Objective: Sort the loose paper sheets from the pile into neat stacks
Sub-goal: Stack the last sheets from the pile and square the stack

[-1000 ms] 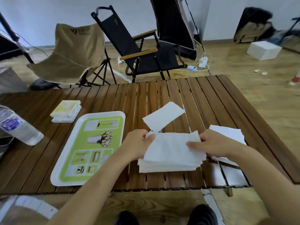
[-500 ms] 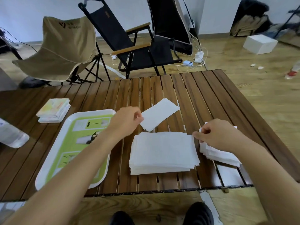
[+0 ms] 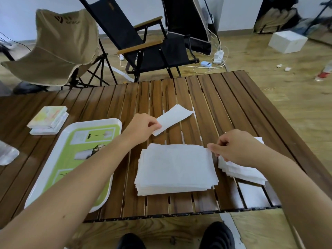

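Head view: the left hand (image 3: 142, 126) pinches the near end of a loose sheet (image 3: 177, 116) at 12 o'clock from the centre stack (image 3: 176, 169), while the right hand (image 3: 235, 148), fingers curled, touches that stack's 2 o'clock corner; whether it grips paper is unclear. Thin, limp and light, the sheets likely lift best by a corner.

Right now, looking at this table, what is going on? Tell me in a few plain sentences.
A person is sorting white paper sheets on a slatted wooden table. The left hand pinches the near end of a single sheet beyond the large stack in the middle. The right hand, fingers curled, is over a smaller stack to the right, fingertips at the large stack's edge; whether it grips a sheet is unclear. A green tray lies left.
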A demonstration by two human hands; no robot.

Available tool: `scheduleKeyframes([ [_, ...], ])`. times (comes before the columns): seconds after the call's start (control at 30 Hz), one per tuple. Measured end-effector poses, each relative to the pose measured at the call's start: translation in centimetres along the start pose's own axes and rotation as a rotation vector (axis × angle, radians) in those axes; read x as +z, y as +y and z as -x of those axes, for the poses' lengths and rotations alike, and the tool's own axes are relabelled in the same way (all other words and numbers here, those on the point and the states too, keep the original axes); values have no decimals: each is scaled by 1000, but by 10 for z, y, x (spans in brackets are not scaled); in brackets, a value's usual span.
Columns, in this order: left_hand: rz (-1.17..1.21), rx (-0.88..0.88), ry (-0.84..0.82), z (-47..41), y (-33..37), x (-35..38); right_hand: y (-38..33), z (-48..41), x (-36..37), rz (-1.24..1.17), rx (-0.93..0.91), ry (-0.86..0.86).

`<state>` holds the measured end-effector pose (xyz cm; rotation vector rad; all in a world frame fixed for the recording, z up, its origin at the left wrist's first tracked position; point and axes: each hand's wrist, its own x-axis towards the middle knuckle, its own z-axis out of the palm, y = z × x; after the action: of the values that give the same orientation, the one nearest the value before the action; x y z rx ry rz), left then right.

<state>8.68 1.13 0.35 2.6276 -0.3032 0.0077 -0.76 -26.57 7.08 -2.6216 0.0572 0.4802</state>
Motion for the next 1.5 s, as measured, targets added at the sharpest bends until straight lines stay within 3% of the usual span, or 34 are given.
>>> scheduleKeyframes([
  [0.2, 64, -107, 100, 3, -3, -3, 6, -1, 3, -21, -6, -10],
  [0.47, 17, 204, 320, 26, 25, -50, 1, -7, 1, -89, -73, 162],
  [0.57, 104, 322, 346, 49, 53, -80, 0, -6, 1, -195, -152, 242],
  [0.7, 489, 255, 117, 86, 75, -107, -5, 3, -13, -702, -351, 26],
  [0.77, 694, 175, -17, 98, 69, -105, -4, 8, -18, -810, -390, -133],
  [0.87, 813, -68, -108, 108, 56, -83, -7, 16, -14, -812, -326, -284],
  [0.97, 951, -325, -310, 115, 48, -63, -9, 19, -2, -644, -230, -328],
  [1.1, 711, -254, -390, 124, 38, -46, -12, 22, 4, -444, -66, -383],
  [1.23, 532, -269, -234, 119, 32, -31, -12, 23, 10, -258, -17, -362],
  [1.33, 310, -158, -70, 116, 26, -20, -10, 21, 19, -141, -28, -348],
  [1.5, 105, -65, 33, 108, 25, -19, -9, 18, 20, -1, -58, -293],
])
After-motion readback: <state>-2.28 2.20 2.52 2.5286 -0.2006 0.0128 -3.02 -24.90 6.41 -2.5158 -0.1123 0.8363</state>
